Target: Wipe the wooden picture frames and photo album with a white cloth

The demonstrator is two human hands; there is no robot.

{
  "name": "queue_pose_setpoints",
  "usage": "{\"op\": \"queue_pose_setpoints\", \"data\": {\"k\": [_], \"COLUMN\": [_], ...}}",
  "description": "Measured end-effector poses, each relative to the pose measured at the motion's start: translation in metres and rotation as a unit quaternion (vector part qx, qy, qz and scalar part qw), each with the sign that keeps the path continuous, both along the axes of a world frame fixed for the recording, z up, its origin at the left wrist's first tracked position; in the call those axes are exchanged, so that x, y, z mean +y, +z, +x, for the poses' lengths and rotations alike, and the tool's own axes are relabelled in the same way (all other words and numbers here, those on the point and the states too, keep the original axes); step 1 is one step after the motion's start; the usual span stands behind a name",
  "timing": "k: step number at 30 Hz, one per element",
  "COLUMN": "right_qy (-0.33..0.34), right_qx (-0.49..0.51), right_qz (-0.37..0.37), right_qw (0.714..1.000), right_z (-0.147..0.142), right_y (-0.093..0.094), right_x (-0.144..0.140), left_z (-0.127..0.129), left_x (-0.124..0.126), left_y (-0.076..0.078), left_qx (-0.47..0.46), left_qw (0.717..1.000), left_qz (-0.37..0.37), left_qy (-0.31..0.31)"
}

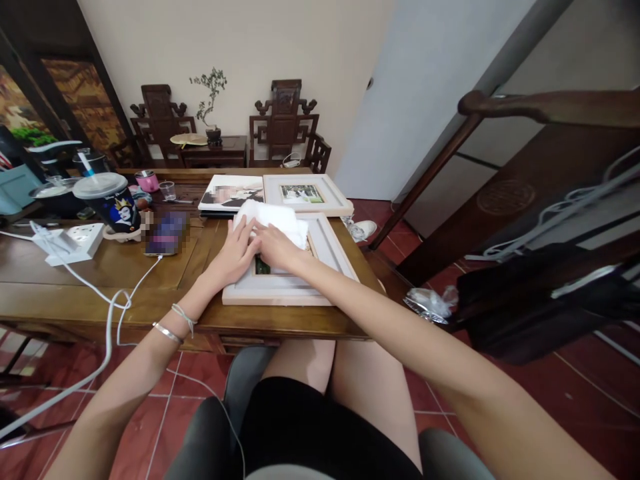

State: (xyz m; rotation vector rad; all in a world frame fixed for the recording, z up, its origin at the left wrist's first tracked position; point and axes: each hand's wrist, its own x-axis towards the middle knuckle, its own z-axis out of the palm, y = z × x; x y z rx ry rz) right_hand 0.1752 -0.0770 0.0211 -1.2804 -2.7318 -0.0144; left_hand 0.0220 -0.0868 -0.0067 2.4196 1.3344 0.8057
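A soft white folded sheet [280, 219], which looks like tissue or cloth, lies over the upper part of a pale wooden picture frame [280, 299] at the table's front right. My left hand [239, 252] rests on the sheet's left side with its fingers stretched out. Against it, my right hand [277, 248] has its fingers bent and closed at the near edge of the sheet; the fingertips are partly hidden. Most of the picture inside the frame is covered by the sheet and my hands.
Behind lie a second framed photo [301, 193] and a white-covered photo panel [233, 190]. On the left are a lidded cup [107, 203], a phone [165, 235] on a charging cable and a power strip [75, 243]. A dark wooden chair [430, 200] stands at right.
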Motion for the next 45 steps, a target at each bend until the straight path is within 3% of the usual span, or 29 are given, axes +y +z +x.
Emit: {"op": "queue_pose_setpoints", "data": {"k": [4,12,16,23,33,37,41,45], "right_qy": [0.036,0.105,0.064,-0.016,0.083,0.083,0.066,0.040], "right_qx": [-0.012,-0.048,-0.035,-0.044,-0.037,-0.037,-0.070,-0.081], "right_qz": [0.002,-0.086,-0.103,-0.022,-0.142,-0.133,-0.079,-0.078], "right_qw": [0.999,0.990,0.992,0.999,0.986,0.987,0.992,0.993], "right_z": [-0.002,0.033,0.040,0.020,0.028,0.020,0.011,0.032], "right_y": [0.001,0.030,0.030,0.014,0.050,0.053,0.050,0.052], "right_x": [0.002,-0.061,-0.058,-0.043,-0.103,-0.113,-0.124,-0.133], "left_z": [-0.002,-0.001,0.000,-0.001,0.001,0.000,0.000,-0.002], "left_x": [0.004,0.003,0.003,0.007,0.009,0.011,0.015,0.017], "left_y": [-0.002,-0.004,-0.004,-0.004,0.000,0.000,-0.005,-0.009], "left_qx": [0.000,0.006,0.017,0.029,-0.017,-0.014,0.015,0.048], "left_qw": [1.000,1.000,1.000,0.999,0.999,0.999,0.998,0.997], "left_qz": [0.004,-0.019,-0.017,-0.014,0.030,0.038,0.054,0.054], "left_qy": [0.002,0.010,-0.001,0.007,0.024,0.026,0.013,-0.003]}}
